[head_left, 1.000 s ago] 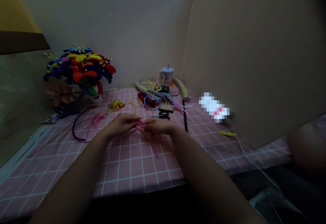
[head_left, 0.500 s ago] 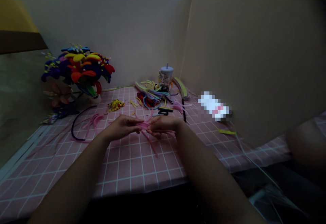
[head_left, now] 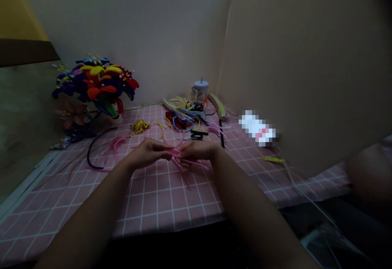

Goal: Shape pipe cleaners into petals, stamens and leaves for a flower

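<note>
I hold the pink strips (head_left: 174,152) between my two hands over the middle of the checked surface (head_left: 153,212). My left hand (head_left: 151,151) pinches their left part, thumb against fingers; my right hand (head_left: 196,151) closes on them just beside it, its fingers curled underneath. My hands hide much of the join, so I can't tell whether the strips are twisted together there or merely gathered. Loose ends stick out past my right fingers and down toward the near edge.

I judge the step in hand to be gathering and arranging these strips by feel. The next move seems to call for one firm pinch at the centre, freeing the other fingers to sort the stray ends without crushing the soft strips.

Just beyond my right hand, toward the far edge, lie the scissors (head_left: 196,137). A curved pink piece (head_left: 117,142) rests toward the left edge, near a dark purple strip (head_left: 88,154), and a yellow-and-red pile (head_left: 141,127) sits farther back.
</note>
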`<action>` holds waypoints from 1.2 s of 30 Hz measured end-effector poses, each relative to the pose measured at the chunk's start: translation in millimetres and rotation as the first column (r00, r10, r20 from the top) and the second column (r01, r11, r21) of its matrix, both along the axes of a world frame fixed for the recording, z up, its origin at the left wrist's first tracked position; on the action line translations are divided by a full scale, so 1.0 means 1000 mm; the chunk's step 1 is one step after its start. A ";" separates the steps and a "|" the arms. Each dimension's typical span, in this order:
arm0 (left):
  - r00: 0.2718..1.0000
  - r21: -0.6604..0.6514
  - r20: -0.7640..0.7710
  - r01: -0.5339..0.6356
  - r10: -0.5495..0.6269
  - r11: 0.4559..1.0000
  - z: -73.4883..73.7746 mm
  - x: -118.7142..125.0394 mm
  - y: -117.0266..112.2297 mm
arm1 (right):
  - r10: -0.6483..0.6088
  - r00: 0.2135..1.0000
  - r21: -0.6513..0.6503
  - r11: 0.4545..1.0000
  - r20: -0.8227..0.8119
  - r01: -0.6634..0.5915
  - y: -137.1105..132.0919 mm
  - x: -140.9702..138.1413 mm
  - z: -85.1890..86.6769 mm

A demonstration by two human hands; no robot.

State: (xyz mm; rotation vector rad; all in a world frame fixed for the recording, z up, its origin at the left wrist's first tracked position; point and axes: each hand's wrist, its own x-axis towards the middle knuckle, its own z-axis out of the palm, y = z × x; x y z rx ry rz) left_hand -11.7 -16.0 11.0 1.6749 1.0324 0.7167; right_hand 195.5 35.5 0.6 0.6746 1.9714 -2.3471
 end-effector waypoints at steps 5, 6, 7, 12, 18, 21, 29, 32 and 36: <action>0.998 -0.021 0.014 0.059 -0.059 0.998 -0.001 0.003 -0.002 | -0.001 1.000 0.046 0.999 -0.010 0.001 -0.004 -0.005 0.000; 0.998 -0.017 0.004 0.058 -0.058 0.998 0.000 0.004 -0.002 | -0.004 1.000 0.057 0.998 -0.007 0.004 -0.005 -0.006 0.000; 0.998 -0.014 -0.009 0.057 -0.057 0.998 0.000 0.004 -0.002 | -0.012 1.000 0.068 0.998 -0.001 0.012 -0.006 -0.008 0.001; 0.997 0.026 -0.066 0.049 -0.047 0.998 0.001 0.002 0.000 | -0.063 0.996 0.142 0.988 0.057 0.055 -0.007 -0.013 -0.001; 0.997 0.086 -0.024 -0.066 0.068 0.994 -0.003 -0.004 0.003 | -0.044 0.997 0.180 0.983 0.062 0.032 -0.004 -0.008 0.000; 0.995 0.099 -0.037 -0.091 0.095 0.991 -0.006 -0.008 0.006 | -0.045 0.992 0.236 0.972 0.114 0.017 -0.003 -0.004 0.003; 0.896 0.300 -0.443 0.124 0.023 0.946 0.005 -0.009 0.000 | -0.130 0.919 0.552 0.827 0.373 -0.107 -0.003 -0.007 0.001; 0.757 0.367 -0.648 0.216 0.082 0.905 0.006 0.001 -0.009 | -0.125 0.897 0.697 0.677 0.423 -0.234 -0.011 -0.017 0.003; 0.623 0.273 -0.779 0.238 0.068 0.932 -0.001 0.017 -0.016 | -0.149 0.844 0.789 0.466 0.516 -0.400 -0.025 -0.031 0.012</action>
